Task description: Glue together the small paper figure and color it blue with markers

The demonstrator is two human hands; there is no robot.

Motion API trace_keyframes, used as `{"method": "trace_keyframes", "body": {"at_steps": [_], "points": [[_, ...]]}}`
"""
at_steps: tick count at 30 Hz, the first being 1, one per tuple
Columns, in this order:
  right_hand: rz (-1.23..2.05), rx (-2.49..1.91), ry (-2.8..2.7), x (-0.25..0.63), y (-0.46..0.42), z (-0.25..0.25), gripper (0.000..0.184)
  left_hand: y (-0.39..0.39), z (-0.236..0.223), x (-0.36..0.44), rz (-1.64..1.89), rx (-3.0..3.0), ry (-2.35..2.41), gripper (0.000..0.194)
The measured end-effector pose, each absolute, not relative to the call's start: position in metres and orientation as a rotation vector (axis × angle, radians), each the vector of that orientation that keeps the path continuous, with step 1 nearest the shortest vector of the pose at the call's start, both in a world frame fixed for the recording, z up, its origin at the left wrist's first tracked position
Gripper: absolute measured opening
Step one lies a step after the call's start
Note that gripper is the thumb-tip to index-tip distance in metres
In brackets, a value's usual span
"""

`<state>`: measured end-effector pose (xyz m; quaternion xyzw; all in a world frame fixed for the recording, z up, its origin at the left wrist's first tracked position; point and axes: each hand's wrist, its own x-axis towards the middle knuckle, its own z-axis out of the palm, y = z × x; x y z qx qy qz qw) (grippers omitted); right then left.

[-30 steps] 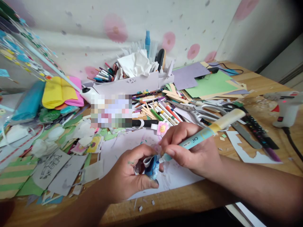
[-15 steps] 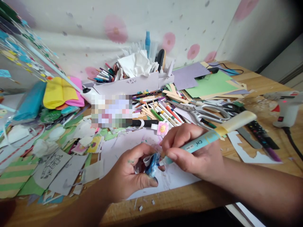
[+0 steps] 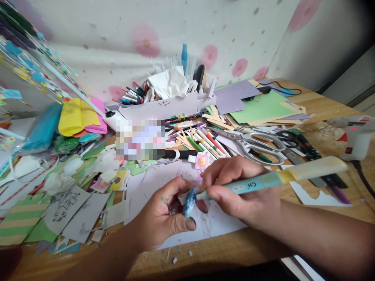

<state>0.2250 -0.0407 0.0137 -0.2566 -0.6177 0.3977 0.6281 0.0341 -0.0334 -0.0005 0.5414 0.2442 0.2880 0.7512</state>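
My left hand pinches a small blue-and-white painted piece between thumb and fingers; a pale strip sticks out from its back. Dark stains mark the thumb tip, and a green smudge shows near the index knuckle. In my right hand is a marker pen with a light blue and yellow barrel and a pale, translucent rear end. Its tip meets or nearly meets the right side of the painted piece; actual contact is too small to tell. Beneath both hands lies a white paper sheet with faint colour marks.
Paper scraps cover the left side. Behind the hands are loose markers, silver scissors and a small pink square with a yellow face. A white box holds pens. At right stands a hot glue gun.
The marker pen has tilted flatter, its rear end swinging right and down. The painted piece has turned slightly and now shows more edge-on in my left hand.
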Motion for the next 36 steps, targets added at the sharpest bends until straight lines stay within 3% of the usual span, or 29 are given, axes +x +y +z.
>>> {"method": "trace_keyframes", "body": {"at_steps": [36], "points": [[1.008,-0.695,-1.394,0.222,-0.0418,0.0131,0.027,-0.0318,0.0009,0.0303,0.555,1.399,0.718,0.028]]}}
